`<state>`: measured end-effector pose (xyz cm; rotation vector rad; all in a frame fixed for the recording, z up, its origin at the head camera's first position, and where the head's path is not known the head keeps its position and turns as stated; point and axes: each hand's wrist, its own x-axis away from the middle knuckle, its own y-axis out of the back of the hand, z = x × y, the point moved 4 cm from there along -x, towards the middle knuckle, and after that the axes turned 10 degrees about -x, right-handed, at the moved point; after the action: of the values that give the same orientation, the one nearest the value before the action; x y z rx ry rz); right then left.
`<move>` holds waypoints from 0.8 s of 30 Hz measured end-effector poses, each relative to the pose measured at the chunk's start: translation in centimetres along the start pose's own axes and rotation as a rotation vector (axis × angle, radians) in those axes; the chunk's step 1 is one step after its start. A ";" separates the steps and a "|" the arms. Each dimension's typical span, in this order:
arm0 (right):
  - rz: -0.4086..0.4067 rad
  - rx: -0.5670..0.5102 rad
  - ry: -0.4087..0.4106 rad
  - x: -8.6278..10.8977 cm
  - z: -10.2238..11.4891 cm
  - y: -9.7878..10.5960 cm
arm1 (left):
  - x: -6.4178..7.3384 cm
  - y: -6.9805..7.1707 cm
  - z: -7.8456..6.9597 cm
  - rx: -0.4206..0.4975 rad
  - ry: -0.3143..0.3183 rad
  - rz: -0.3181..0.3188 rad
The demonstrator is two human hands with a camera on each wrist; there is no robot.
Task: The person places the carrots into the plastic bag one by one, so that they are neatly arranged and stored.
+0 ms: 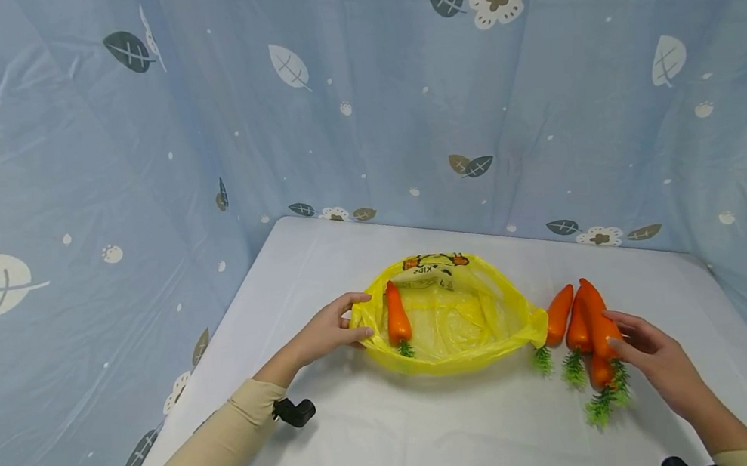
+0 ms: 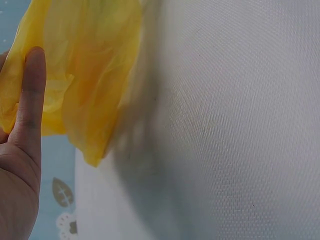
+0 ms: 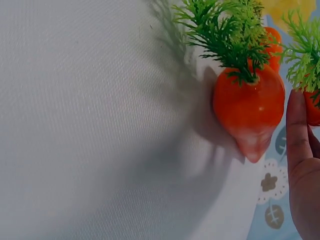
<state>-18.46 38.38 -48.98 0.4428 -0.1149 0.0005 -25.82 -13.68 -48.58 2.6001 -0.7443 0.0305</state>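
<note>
A yellow plastic bag (image 1: 469, 363) lies with its mouth spread wide in the middle of the table. One orange carrot with a green leafy top (image 1: 397, 318) rests inside at the left. My left hand (image 1: 329, 332) pinches the bag's left rim; in the left wrist view, the thumb presses on the yellow plastic (image 2: 102, 65). To the right of the bag is a pile of several carrots (image 1: 559, 317). My right hand (image 1: 656, 355) holds the topmost carrot (image 1: 597, 319) between thumb and fingers. Beneath it, another carrot (image 3: 250, 105) shows on the table in the right wrist view.
The white table (image 1: 477, 435) meets a blue curtain (image 1: 390, 132) with leaf and flower prints at the back and left. The bag's right tip touches or lies very near the leftmost carrot of the pile. Black camera mounts (image 1: 294, 412) sit at the wrists.
</note>
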 end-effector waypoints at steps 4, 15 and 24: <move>0.001 -0.006 0.017 -0.2 0.0 -0.3 | -0.1 0.0 0.1 0.008 -0.002 0.005; 0.014 -0.004 0.027 -0.3 0.4 -1.1 | -0.1 -0.1 0.1 0.010 0.013 0.002; 0.013 -0.003 0.038 -0.6 0.6 -1.7 | -0.3 -0.1 0.1 0.014 0.012 0.003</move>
<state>-19.04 36.56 -49.24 0.4392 -0.0802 0.0215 -26.03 -13.50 -48.75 2.6102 -0.7460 0.0523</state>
